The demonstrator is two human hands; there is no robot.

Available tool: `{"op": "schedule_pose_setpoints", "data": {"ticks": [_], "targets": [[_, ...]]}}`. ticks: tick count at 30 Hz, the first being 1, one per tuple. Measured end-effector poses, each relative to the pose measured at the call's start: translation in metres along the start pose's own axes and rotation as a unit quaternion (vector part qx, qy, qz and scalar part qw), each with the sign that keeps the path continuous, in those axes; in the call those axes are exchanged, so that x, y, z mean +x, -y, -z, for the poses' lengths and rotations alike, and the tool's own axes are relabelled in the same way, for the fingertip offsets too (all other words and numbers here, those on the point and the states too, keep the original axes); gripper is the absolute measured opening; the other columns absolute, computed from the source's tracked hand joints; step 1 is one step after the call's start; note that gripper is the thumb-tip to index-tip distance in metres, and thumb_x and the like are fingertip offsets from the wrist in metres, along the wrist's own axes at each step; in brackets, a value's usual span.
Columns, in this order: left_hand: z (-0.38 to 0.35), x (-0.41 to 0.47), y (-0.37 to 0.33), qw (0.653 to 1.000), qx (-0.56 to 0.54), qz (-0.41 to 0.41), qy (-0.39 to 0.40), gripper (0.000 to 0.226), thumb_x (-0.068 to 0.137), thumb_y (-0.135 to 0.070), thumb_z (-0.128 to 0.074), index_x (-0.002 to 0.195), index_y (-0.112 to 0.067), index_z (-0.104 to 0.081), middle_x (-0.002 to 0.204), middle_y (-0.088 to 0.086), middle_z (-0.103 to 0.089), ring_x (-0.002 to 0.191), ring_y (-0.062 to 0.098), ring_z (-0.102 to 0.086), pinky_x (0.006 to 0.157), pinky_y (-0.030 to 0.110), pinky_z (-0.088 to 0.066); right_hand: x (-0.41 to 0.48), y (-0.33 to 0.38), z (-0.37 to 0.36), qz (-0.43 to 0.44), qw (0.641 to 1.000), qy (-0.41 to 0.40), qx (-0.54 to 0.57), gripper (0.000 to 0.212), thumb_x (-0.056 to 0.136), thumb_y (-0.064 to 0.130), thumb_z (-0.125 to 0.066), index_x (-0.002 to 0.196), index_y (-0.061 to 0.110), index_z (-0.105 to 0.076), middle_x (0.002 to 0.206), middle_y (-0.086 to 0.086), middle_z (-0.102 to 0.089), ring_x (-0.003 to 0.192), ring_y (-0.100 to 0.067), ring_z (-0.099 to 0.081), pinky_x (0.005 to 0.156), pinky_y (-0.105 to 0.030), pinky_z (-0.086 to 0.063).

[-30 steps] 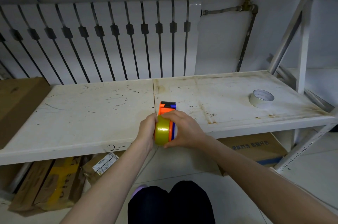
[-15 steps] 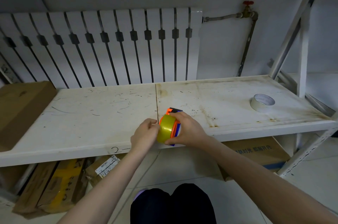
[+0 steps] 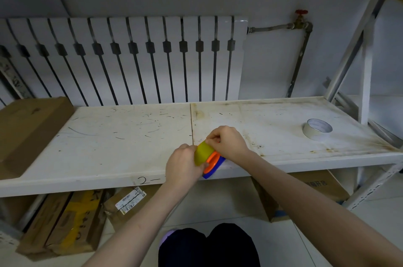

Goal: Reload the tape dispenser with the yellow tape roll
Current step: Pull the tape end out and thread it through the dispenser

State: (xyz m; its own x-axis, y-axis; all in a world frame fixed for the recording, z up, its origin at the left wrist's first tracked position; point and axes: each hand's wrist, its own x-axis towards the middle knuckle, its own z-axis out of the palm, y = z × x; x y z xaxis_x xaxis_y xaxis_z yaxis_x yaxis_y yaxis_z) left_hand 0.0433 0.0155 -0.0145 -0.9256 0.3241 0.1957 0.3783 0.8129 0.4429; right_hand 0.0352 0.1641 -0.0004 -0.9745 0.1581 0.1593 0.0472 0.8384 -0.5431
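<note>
The yellow tape roll [image 3: 202,153] sits on the orange and blue tape dispenser [image 3: 214,164], held just above the front edge of the white shelf [image 3: 122,142]. My left hand [image 3: 183,166] grips the roll and the dispenser from the left and below. My right hand [image 3: 227,142] is closed at the top of the roll, its fingertips pinched on the roll's upper edge. The front of the dispenser is hidden behind my right hand.
A white tape roll [image 3: 317,129] lies at the right end of the shelf. A cardboard box [image 3: 28,127] rests on the shelf's left end. More boxes [image 3: 72,221] lie on the floor under the shelf. A radiator [image 3: 130,59] stands behind.
My right hand has moved from the dispenser's right side up to the top of the roll. My left hand now wraps the roll from below. The dispenser is tilted further.
</note>
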Motion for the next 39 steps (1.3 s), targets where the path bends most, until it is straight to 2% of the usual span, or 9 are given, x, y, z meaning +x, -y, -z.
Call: {"op": "schedule_pose_setpoints", "data": {"ticks": [3, 6, 11, 13, 15, 21, 27, 32, 39], "targets": [[0.000, 0.001, -0.002, 1.000, 0.006, 0.000, 0.012, 0.049, 0.075, -0.040, -0.072, 0.115, -0.015, -0.061, 0.110, 0.006, -0.063, 0.100, 0.022, -0.061, 0.069, 0.023, -0.038, 0.004, 0.006, 0.001, -0.025, 1.000, -0.008, -0.003, 0.016, 0.082, 0.019, -0.059, 0.081, 0.017, -0.074, 0.089, 0.000, -0.074, 0.081, -0.017, -0.066, 0.072, -0.037, -0.058], [-0.001, 0.001, -0.002, 1.000, 0.014, -0.003, 0.016, 0.050, 0.075, -0.039, -0.073, 0.117, -0.015, -0.060, 0.112, 0.006, -0.062, 0.101, 0.023, -0.061, 0.072, 0.025, -0.041, 0.006, 0.016, 0.003, -0.047, 0.997, -0.012, -0.059, 0.020, 0.082, 0.016, -0.054, 0.067, 0.015, -0.067, 0.073, -0.002, -0.067, 0.069, -0.021, -0.062, 0.056, -0.029, -0.050], [-0.002, 0.000, -0.005, 1.000, 0.009, 0.003, 0.015, 0.051, 0.073, -0.040, -0.073, 0.116, -0.015, -0.060, 0.111, 0.006, -0.063, 0.100, 0.022, -0.062, 0.075, 0.028, -0.046, 0.003, 0.035, 0.002, -0.052, 0.970, -0.004, -0.236, 0.012, 0.087, 0.008, -0.050, 0.078, 0.013, -0.055, 0.063, -0.001, -0.045, 0.069, -0.020, -0.052, 0.060, -0.029, -0.041], [-0.003, -0.001, -0.006, 1.000, -0.003, 0.005, 0.011, 0.047, 0.074, -0.040, -0.072, 0.112, -0.016, -0.061, 0.109, 0.006, -0.064, 0.097, 0.020, -0.063, 0.072, 0.026, -0.046, 0.000, 0.037, -0.003, -0.053, 0.966, 0.018, -0.251, 0.009, 0.087, 0.005, -0.050, 0.086, 0.011, -0.058, 0.076, -0.004, -0.052, 0.079, -0.023, -0.054, 0.063, -0.030, -0.041], [-0.002, -0.002, -0.005, 1.000, -0.018, 0.009, 0.009, 0.043, 0.074, -0.040, -0.071, 0.108, -0.015, -0.062, 0.105, 0.007, -0.065, 0.093, 0.020, -0.064, 0.067, 0.023, -0.042, -0.001, 0.036, -0.006, -0.057, 0.971, 0.043, -0.228, 0.014, 0.087, 0.006, -0.049, 0.097, 0.007, -0.059, 0.090, -0.008, -0.055, 0.086, -0.024, -0.054, 0.066, -0.031, -0.041], [0.001, 0.001, 0.000, 0.998, -0.047, 0.023, 0.021, 0.041, 0.073, -0.034, -0.074, 0.107, -0.014, -0.066, 0.106, 0.009, -0.065, 0.096, 0.021, -0.061, 0.068, 0.023, -0.036, 0.004, 0.030, 0.000, -0.038, 0.983, 0.127, -0.130, 0.021, 0.089, 0.009, -0.044, 0.100, 0.001, -0.061, 0.099, -0.017, -0.066, 0.078, -0.021, -0.052, 0.073, -0.036, -0.050], [0.000, 0.004, -0.001, 0.998, -0.052, 0.027, 0.029, 0.044, 0.073, -0.036, -0.075, 0.109, -0.013, -0.065, 0.107, 0.008, -0.063, 0.098, 0.021, -0.060, 0.069, 0.023, -0.036, 0.000, 0.032, 0.007, -0.006, 0.983, 0.152, -0.099, 0.026, 0.092, 0.009, -0.040, 0.104, -0.004, -0.059, 0.105, -0.023, -0.064, 0.079, -0.024, -0.051, 0.079, -0.044, -0.051], [-0.001, 0.006, -0.003, 0.998, -0.054, 0.023, 0.023, 0.040, 0.074, -0.028, -0.069, 0.109, -0.009, -0.061, 0.107, 0.012, -0.063, 0.097, 0.023, -0.061, 0.069, 0.023, -0.039, -0.002, 0.032, 0.007, 0.019, 0.986, 0.125, -0.109, 0.029, 0.090, 0.030, -0.049, 0.093, 0.003, -0.058, 0.099, -0.013, -0.059, 0.089, -0.028, -0.056, 0.079, -0.042, -0.050], [-0.003, 0.007, -0.008, 0.998, -0.050, 0.020, 0.018, 0.044, 0.076, -0.026, -0.070, 0.114, -0.009, -0.056, 0.111, 0.009, -0.060, 0.102, 0.022, -0.059, 0.071, 0.022, -0.039, -0.011, 0.024, -0.003, -0.021, 0.999, -0.012, -0.039, 0.015, 0.091, 0.022, -0.053, 0.091, 0.009, -0.061, 0.090, -0.008, -0.067, 0.085, -0.026, -0.061, 0.076, -0.041, -0.053]]}}
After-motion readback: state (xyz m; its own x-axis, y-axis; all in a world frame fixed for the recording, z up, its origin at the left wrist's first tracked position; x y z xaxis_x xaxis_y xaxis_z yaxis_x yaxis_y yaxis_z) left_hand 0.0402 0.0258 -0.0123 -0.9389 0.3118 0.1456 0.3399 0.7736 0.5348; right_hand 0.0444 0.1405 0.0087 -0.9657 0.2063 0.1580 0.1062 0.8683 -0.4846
